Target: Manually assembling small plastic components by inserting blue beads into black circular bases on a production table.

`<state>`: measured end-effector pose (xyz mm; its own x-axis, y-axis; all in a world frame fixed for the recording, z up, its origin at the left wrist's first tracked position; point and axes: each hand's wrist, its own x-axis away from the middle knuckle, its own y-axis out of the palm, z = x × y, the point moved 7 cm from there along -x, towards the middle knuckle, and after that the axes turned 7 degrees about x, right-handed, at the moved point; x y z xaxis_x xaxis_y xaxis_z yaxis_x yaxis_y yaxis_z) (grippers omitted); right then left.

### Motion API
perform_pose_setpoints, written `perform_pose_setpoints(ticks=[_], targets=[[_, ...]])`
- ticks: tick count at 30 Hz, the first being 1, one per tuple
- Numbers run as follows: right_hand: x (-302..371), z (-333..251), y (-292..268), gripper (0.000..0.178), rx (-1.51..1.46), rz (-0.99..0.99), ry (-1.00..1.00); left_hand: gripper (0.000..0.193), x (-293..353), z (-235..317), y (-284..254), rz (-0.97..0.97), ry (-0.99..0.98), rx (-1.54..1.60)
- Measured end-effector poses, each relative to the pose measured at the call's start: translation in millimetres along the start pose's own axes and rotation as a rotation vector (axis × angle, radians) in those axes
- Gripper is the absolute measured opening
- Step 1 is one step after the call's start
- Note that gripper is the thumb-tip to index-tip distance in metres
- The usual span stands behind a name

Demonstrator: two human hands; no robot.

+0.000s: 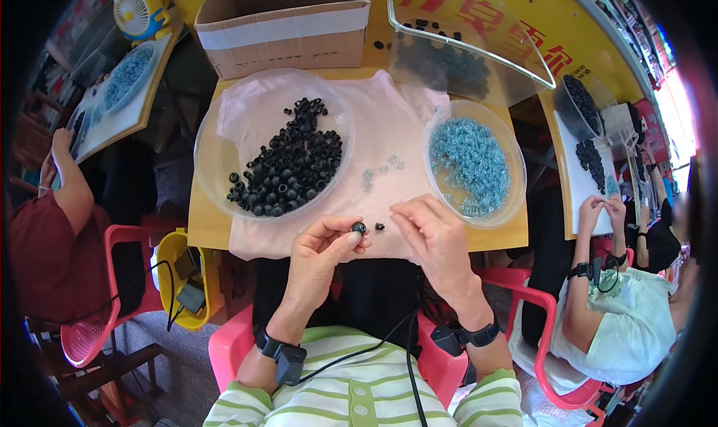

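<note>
My left hand (327, 253) pinches a round black plastic piece (359, 228) with a hole in its face, between thumb and fingers. A smaller black piece (380, 226) lies on the pink cloth (374, 113) between my hands. To its right, my right hand (434, 236) is closed with thumb and fingertips together; what they hold, if anything, is too small to make out. Beyond my left hand stands a clear round tub (212, 174) of black pieces (288, 176). Past my right hand is a clear bowl (517, 191) of tiny blue-grey pieces, perhaps springs (471, 158). A few similar pieces (368, 177) lie loose on the cloth.
A cardboard box (284, 42) and a clear bin (508, 87) holding black pieces stand at the table's far side. People work at side tables: an arm (71, 188) on the left, hands (602, 210) on the right. A yellow bucket (168, 277) stands low left.
</note>
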<state>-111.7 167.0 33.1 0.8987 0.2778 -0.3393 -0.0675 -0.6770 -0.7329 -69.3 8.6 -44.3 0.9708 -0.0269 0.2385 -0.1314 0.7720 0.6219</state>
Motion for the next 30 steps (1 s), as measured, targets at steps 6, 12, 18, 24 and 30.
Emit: perform_pose_setpoints(ticks=[6, 12, 18, 24, 30], targets=[[1.6, -14.4, 25.8, 0.015, 0.148, -0.212, -0.161, 0.018, -0.3, -3.3, -3.8, -0.012, -0.007, -0.036], [9.5, -28.4, 27.8, 0.021, 0.268, -0.186, -0.227, 0.019, -1.6, -1.0, -3.1, 0.001, -0.011, 0.013], [5.6, 0.9, 10.8, 0.010, -0.317, -0.208, 0.256, 0.019, 1.4, 2.4, 2.6, -0.025, 0.009, 0.071], [6.8, -16.6, 3.2, 0.011, -0.833, -0.214, 0.378, 0.019, 9.9, 8.5, 21.0, -0.156, -0.021, 0.189], [9.0, -20.0, -3.5, 0.011, -0.818, -0.183, 0.321, 0.020, 16.2, 11.8, 31.6, -0.176, -0.025, 0.167]])
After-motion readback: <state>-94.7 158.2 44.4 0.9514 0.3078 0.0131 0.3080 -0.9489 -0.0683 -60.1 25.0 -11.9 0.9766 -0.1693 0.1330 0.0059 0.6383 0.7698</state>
